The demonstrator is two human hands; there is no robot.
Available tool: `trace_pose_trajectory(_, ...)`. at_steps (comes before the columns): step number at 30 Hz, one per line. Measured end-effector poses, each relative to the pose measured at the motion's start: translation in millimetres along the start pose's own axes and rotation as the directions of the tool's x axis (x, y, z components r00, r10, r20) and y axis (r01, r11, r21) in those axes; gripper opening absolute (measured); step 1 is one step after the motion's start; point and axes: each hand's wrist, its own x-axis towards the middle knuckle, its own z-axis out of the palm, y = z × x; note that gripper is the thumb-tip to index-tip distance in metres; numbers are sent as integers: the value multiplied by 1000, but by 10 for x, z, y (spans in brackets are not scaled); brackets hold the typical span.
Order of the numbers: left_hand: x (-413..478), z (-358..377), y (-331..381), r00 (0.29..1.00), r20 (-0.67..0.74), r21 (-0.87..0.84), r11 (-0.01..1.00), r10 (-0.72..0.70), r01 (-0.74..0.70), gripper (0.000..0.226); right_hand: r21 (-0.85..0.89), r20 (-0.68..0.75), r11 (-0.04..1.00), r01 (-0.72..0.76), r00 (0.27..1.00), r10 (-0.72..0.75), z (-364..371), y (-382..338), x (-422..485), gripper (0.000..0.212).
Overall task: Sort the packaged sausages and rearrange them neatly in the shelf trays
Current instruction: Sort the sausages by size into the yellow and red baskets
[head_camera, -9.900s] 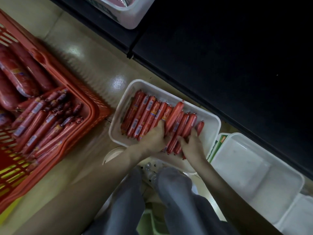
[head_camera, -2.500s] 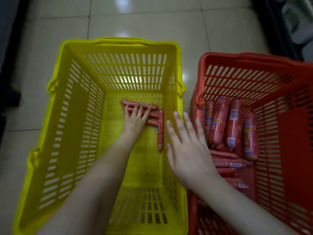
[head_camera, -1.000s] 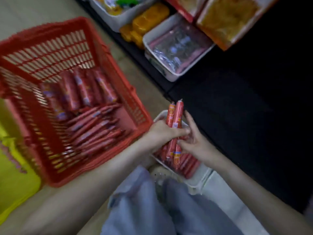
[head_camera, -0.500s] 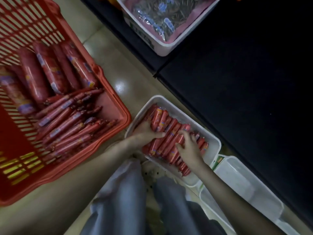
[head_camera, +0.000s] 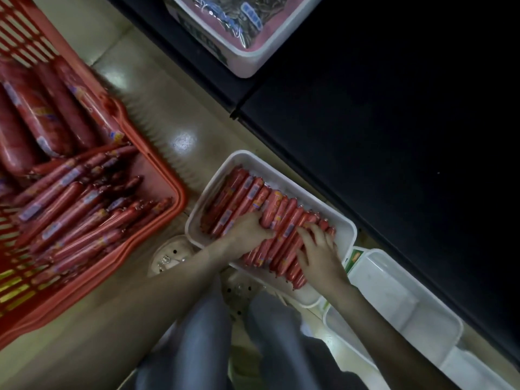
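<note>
Head view: sausages (head_camera: 253, 198) parallel, ends toward shelf (head_camera: 365, 136); right hand (head_camera: 319, 250) flat atop; left hand (head_camera: 247, 228): hold unclear.

no text, brand or number can be read. the thin sausages (head_camera: 253, 198) in the white tray (head_camera: 344, 233) carry small pale and yellow labels, all too blurred. the same holds for the label patches on the basket sausages (head_camera: 70, 209) at nine o'clock, the dark print on the upper tray (head_camera: 247, 63) wall at twelve o'clock, and the green card (head_camera: 356, 256) at four o'clock.
</note>
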Motion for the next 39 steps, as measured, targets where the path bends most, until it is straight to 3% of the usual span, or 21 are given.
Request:
trace_pose_trajectory(5,15,204,118,999,-4,96,995,34,-33,25,34,-44,997,-74,996,75,52,-88,54,41)
trace_pose_trajectory(8,52,332,170,999,-1,235,971,40,-39,40,14,-188,994,-106,976,107,58,-133,107,29)
trace_pose_trajectory(10,76,385,153,998,-44,298,954,50,-35,40,-6,-246,999,-35,969,32,93,-142,125,41)
trace_pose_trajectory(12,70,393,111,981,-100,367,922,169,-121,38,-72,-206,993,88,973,-101,156,-122,139,58)
trace_pose_trajectory(15,34,370,22,947,0,579,772,321,-262,51,-149,-181,981,123,972,-150,206,-66,139,58)
trace_pose_trajectory(19,40,335,-70,957,70,760,607,282,-234,51,-210,-243,971,114,956,-165,145,-33,122,53)
trace_pose_trajectory(22,39,379,-103,934,43,843,489,354,-224,51,-288,-163,933,216,949,-270,170,7,168,66)
trace_pose_trajectory(27,-60,342,-109,941,14,860,476,338,-183,50,-350,-38,906,236,963,-266,235,39,237,65)
trace_pose_trajectory(32,-504,-115,195,936,36,820,525,350,-228,55,-206,-163,951,229,951,-264,-134,-283,309,63)
trace_pose_trajectory(35,-982,-627,435,856,5,771,543,517,-333,45,-95,-336,922,376,860,-385,-586,-858,415,62)
trace_pose_trajectory(39,-2030,-1401,622,640,-195,621,599,743,-505,34,-73,-580,794,603,622,-526,-1101,-1968,449,46)
